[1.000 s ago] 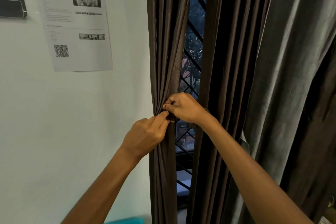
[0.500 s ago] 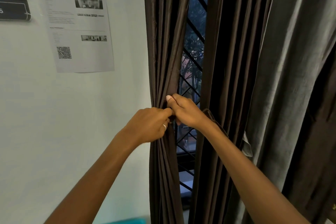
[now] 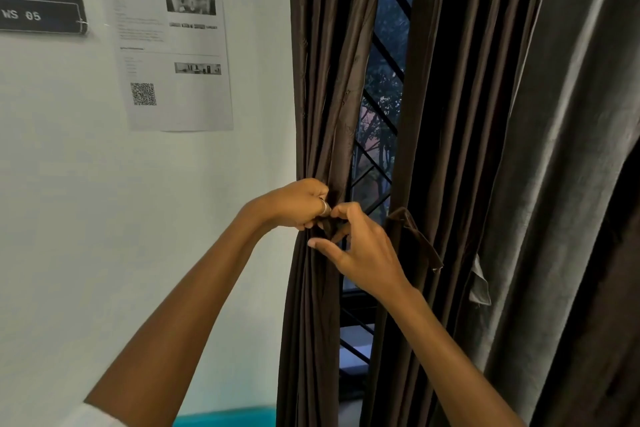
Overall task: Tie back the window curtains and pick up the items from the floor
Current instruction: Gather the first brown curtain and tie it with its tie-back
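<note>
Centrally in the frame, both hands meet at the gathered left curtain (image 3: 318, 97), a dark brown panel hanging in tight vertical folds just right of the white wall (image 3: 104, 218).

Left hand (image 3: 298, 204): fingers curled closed around the bunched curtain folds at mid-height, knuckles toward the camera. A silver ring (image 3: 324, 208) sits on one finger.

Right hand (image 3: 360, 250): just below and right of the left hand, touching it. Thumb and forefinger pinch a small dark bit of fabric at the curtain's edge; remaining fingers spread loosely. Probably the end of the tie strap, but the dark cloth blends into the curtain, so I cannot tell for certain.

Tie strap (image 3: 415, 239): a brown band hangs down and right from the wrist area of the right hand, across the right curtain (image 3: 457, 114), with its loose end lower right.

Between the two brown curtains a narrow gap shows the window (image 3: 384, 135) with a dark diagonal grille and trees beyond. A grey drape (image 3: 554, 184) fills the right of the frame.

Upper left: a printed sheet (image 3: 169, 48) with a QR code is taped to the wall; left of it, a black sign (image 3: 38, 10) reads "WS 05". A teal edge (image 3: 225, 418) shows at bottom centre.
</note>
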Tool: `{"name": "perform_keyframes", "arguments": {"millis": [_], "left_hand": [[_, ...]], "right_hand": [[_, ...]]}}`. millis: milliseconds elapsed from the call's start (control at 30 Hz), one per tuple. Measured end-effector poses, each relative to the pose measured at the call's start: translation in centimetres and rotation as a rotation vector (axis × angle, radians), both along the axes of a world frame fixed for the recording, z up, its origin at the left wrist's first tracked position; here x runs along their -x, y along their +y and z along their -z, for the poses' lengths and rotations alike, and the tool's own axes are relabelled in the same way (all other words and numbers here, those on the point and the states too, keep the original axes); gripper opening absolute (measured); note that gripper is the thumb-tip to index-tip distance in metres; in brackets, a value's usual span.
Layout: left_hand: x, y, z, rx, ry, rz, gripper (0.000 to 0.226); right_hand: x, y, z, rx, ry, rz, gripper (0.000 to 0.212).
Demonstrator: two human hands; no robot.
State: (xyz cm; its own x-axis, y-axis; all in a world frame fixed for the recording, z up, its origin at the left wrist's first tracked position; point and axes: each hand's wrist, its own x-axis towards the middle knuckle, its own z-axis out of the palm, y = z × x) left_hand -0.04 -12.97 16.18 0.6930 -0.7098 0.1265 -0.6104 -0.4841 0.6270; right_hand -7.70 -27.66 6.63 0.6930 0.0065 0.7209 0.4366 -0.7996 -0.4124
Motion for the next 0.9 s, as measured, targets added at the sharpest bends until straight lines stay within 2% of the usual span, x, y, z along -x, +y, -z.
{"name": "perform_keyframes", "arguments": {"millis": [100, 200, 367, 467, 600, 667, 900], "left_hand": [[0.0, -0.2, 0.1, 0.015, 0.027, 0.001, 0.028], [0.0, 0.1, 0.4, 0.027, -0.008, -0.028, 0.029], [0.6, 1.1, 1.9, 0.091, -0.104, -0.076, 0.027], [0.7, 1.8, 4.1, 0.245, -0.170, -0.115, 0.025], [0.9, 1.8, 8.0, 0.495, -0.375, -0.224, 0.018], [1.0, 1.8, 9.5, 0.586, -0.381, -0.291, 0.021], [1.2, 1.8, 10.3, 0.666, -0.441, -0.320, 0.030]], "right_hand": [[-0.3, 0.0, 0.3, 0.173, -0.193, 0.088, 0.025], [-0.3, -0.1, 0.3, 0.262, -0.238, 0.101, 0.018], [-0.5, -0.4, -0.2, 0.245, -0.174, 0.070, 0.026], [-0.9, -0.6, -0.1, 0.186, -0.140, 0.027, 0.025], [-1.1, -0.4, 1.0, 0.131, -0.189, 0.031, 0.016], [-1.1, -0.3, 1.3, 0.108, -0.207, 0.060, 0.014], [-1.1, -0.1, 1.0, 0.150, -0.218, 0.140, 0.015]]}}
